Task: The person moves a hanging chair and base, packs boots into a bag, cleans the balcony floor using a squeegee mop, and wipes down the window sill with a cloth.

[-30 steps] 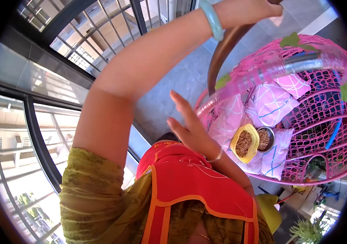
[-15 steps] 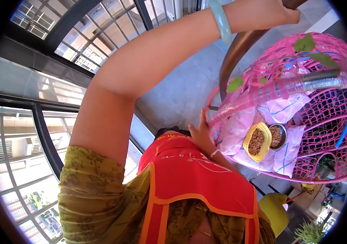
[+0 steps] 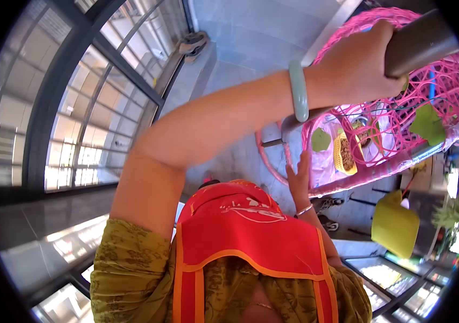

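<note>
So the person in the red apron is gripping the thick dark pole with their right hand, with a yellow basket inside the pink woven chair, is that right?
Not quite: in the head view, it is the left hand, with the pale green bangle at its wrist, that grips the thick dark pole. The rest of your statement stands.

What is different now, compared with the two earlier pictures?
The view has turned, and pink netting now crosses in front of the yellow basket. The right hand has moved rightward, beside the apron. The left hand still grips the brown pole; food stays in the basket.
</note>
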The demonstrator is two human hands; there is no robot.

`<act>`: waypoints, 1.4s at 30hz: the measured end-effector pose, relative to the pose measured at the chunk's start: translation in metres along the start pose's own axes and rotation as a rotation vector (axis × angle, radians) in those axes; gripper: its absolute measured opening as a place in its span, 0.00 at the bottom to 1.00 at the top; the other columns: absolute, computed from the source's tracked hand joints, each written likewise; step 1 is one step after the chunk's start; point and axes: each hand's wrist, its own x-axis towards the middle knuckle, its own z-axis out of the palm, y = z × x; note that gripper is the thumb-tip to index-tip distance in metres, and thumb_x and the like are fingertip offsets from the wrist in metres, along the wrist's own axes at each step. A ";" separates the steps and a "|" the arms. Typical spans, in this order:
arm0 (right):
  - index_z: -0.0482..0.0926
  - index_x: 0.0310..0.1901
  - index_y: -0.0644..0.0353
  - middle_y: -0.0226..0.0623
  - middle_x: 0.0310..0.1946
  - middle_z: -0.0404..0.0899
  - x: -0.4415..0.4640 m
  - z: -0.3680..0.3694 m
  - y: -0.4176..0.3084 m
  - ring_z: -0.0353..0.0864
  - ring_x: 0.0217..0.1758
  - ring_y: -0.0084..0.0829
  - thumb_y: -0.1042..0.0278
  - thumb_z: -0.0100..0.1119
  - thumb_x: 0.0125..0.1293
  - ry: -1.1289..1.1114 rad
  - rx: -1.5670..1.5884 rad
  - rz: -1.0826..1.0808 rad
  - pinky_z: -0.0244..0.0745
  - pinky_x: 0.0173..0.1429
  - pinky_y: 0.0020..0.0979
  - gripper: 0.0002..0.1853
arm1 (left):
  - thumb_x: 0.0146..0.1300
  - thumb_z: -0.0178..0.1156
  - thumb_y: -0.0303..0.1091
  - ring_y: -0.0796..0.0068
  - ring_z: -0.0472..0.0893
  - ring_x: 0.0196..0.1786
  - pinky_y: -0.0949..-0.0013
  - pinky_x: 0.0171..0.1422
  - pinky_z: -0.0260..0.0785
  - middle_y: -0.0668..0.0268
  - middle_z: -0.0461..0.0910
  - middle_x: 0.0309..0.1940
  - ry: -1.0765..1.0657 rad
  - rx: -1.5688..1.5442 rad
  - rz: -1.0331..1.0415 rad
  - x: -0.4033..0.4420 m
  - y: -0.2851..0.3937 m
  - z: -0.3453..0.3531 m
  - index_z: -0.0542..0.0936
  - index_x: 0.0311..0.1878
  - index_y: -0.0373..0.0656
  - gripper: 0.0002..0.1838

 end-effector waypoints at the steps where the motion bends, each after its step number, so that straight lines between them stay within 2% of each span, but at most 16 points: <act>1: 0.45 0.67 0.64 0.49 0.66 0.50 0.012 0.009 -0.024 0.49 0.70 0.40 0.77 0.58 0.54 0.107 0.077 -0.085 0.49 0.69 0.33 0.42 | 0.44 0.66 0.40 0.55 0.79 0.37 0.62 0.40 0.69 0.48 0.76 0.32 -0.026 -0.030 0.010 -0.003 -0.007 -0.002 0.65 0.48 0.33 0.32; 3: 0.49 0.66 0.66 0.48 0.64 0.54 0.031 0.015 -0.093 0.53 0.68 0.37 0.77 0.58 0.55 0.211 0.015 -0.248 0.52 0.67 0.34 0.38 | 0.44 0.67 0.41 0.55 0.79 0.36 0.61 0.41 0.69 0.48 0.76 0.33 -0.086 -0.125 -0.095 -0.018 -0.011 0.002 0.66 0.48 0.33 0.31; 5: 0.51 0.63 0.69 0.48 0.61 0.58 0.059 0.016 -0.107 0.60 0.64 0.36 0.78 0.60 0.53 0.196 -0.022 -0.358 0.59 0.62 0.33 0.38 | 0.44 0.67 0.42 0.55 0.79 0.38 0.61 0.42 0.69 0.48 0.76 0.34 -0.146 -0.163 -0.153 -0.034 -0.016 0.000 0.66 0.48 0.33 0.32; 7: 0.54 0.62 0.69 0.46 0.59 0.60 0.077 0.018 -0.112 0.62 0.62 0.34 0.77 0.61 0.53 0.171 0.034 -0.263 0.62 0.59 0.31 0.36 | 0.44 0.67 0.42 0.56 0.79 0.38 0.61 0.43 0.69 0.49 0.76 0.34 -0.197 -0.237 -0.294 -0.048 -0.028 -0.001 0.66 0.48 0.35 0.32; 8: 0.56 0.60 0.69 0.45 0.57 0.62 0.080 0.018 -0.114 0.65 0.59 0.32 0.75 0.62 0.53 0.116 0.099 -0.185 0.65 0.56 0.30 0.35 | 0.44 0.67 0.42 0.56 0.79 0.38 0.61 0.43 0.69 0.49 0.76 0.34 -0.206 -0.254 -0.289 -0.054 -0.033 -0.001 0.66 0.48 0.35 0.32; 9: 0.56 0.60 0.69 0.45 0.57 0.62 0.081 0.017 -0.115 0.65 0.59 0.32 0.75 0.62 0.53 0.127 0.090 -0.183 0.65 0.56 0.30 0.35 | 0.44 0.68 0.43 0.56 0.79 0.39 0.61 0.44 0.69 0.50 0.77 0.34 -0.206 -0.257 -0.319 -0.060 -0.037 -0.001 0.67 0.49 0.35 0.32; 11: 0.60 0.57 0.69 0.42 0.52 0.68 0.087 0.017 -0.118 0.69 0.54 0.29 0.74 0.63 0.53 0.165 0.121 -0.299 0.68 0.52 0.28 0.31 | 0.43 0.69 0.43 0.57 0.79 0.39 0.62 0.45 0.69 0.50 0.77 0.35 -0.194 -0.253 -0.350 -0.067 -0.045 0.001 0.67 0.49 0.35 0.33; 13: 0.61 0.57 0.69 0.42 0.51 0.69 0.092 0.017 -0.117 0.69 0.54 0.28 0.74 0.63 0.53 0.165 0.150 -0.320 0.68 0.51 0.28 0.30 | 0.43 0.70 0.44 0.58 0.79 0.40 0.62 0.46 0.68 0.52 0.77 0.36 -0.176 -0.167 -0.345 -0.076 -0.048 0.007 0.67 0.50 0.35 0.34; 15: 0.61 0.56 0.69 0.41 0.50 0.69 0.095 0.018 -0.117 0.70 0.53 0.28 0.75 0.63 0.52 0.154 0.189 -0.314 0.68 0.50 0.27 0.30 | 0.43 0.71 0.41 0.61 0.78 0.42 0.65 0.46 0.68 0.55 0.76 0.36 -0.033 -0.247 -0.352 -0.088 -0.055 0.021 0.69 0.45 0.36 0.30; 19: 0.62 0.54 0.69 0.40 0.48 0.70 0.102 0.020 -0.109 0.70 0.51 0.27 0.75 0.63 0.52 0.097 0.256 -0.295 0.69 0.49 0.27 0.28 | 0.44 0.68 0.35 0.63 0.79 0.38 0.68 0.42 0.69 0.56 0.77 0.32 0.029 -0.191 -0.403 -0.086 -0.053 0.026 0.71 0.43 0.39 0.24; 21: 0.63 0.53 0.68 0.39 0.47 0.70 0.106 0.019 -0.105 0.70 0.50 0.26 0.75 0.63 0.52 0.073 0.277 -0.289 0.69 0.48 0.26 0.27 | 0.43 0.68 0.34 0.62 0.80 0.35 0.67 0.39 0.70 0.57 0.78 0.30 0.085 -0.145 -0.342 -0.085 -0.057 0.030 0.72 0.42 0.40 0.22; 23: 0.64 0.52 0.68 0.39 0.46 0.71 0.110 0.019 -0.103 0.71 0.49 0.26 0.75 0.63 0.52 0.050 0.294 -0.288 0.69 0.48 0.26 0.26 | 0.42 0.69 0.34 0.62 0.80 0.33 0.67 0.37 0.70 0.57 0.78 0.29 0.016 -0.165 -0.339 -0.083 -0.055 0.026 0.72 0.42 0.41 0.22; 25: 0.64 0.52 0.68 0.38 0.45 0.71 0.111 0.022 -0.101 0.71 0.48 0.25 0.75 0.63 0.52 0.035 0.304 -0.274 0.69 0.47 0.26 0.26 | 0.41 0.69 0.33 0.60 0.80 0.31 0.66 0.36 0.71 0.58 0.78 0.28 0.065 -0.161 -0.312 -0.082 -0.057 0.025 0.72 0.41 0.42 0.22; 28: 0.65 0.50 0.68 0.37 0.43 0.72 0.116 0.025 -0.101 0.71 0.47 0.24 0.75 0.63 0.52 0.033 0.311 -0.268 0.69 0.46 0.25 0.25 | 0.43 0.67 0.35 0.55 0.80 0.31 0.61 0.36 0.72 0.56 0.78 0.28 0.030 -0.214 -0.313 -0.078 -0.059 0.022 0.71 0.41 0.42 0.21; 37: 0.68 0.47 0.68 0.34 0.38 0.74 0.136 0.040 -0.112 0.73 0.42 0.22 0.75 0.63 0.52 0.057 0.331 -0.270 0.69 0.42 0.24 0.21 | 0.41 0.67 0.31 0.56 0.79 0.28 0.64 0.33 0.69 0.57 0.77 0.26 0.081 -0.119 -0.307 -0.064 -0.073 -0.006 0.71 0.38 0.43 0.20; 42: 0.70 0.45 0.68 0.33 0.36 0.75 0.158 0.051 -0.126 0.73 0.40 0.20 0.75 0.63 0.52 0.063 0.364 -0.297 0.69 0.41 0.23 0.19 | 0.41 0.66 0.35 0.51 0.79 0.33 0.61 0.38 0.70 0.49 0.77 0.27 0.058 -0.023 -0.314 -0.038 -0.079 -0.024 0.71 0.41 0.37 0.23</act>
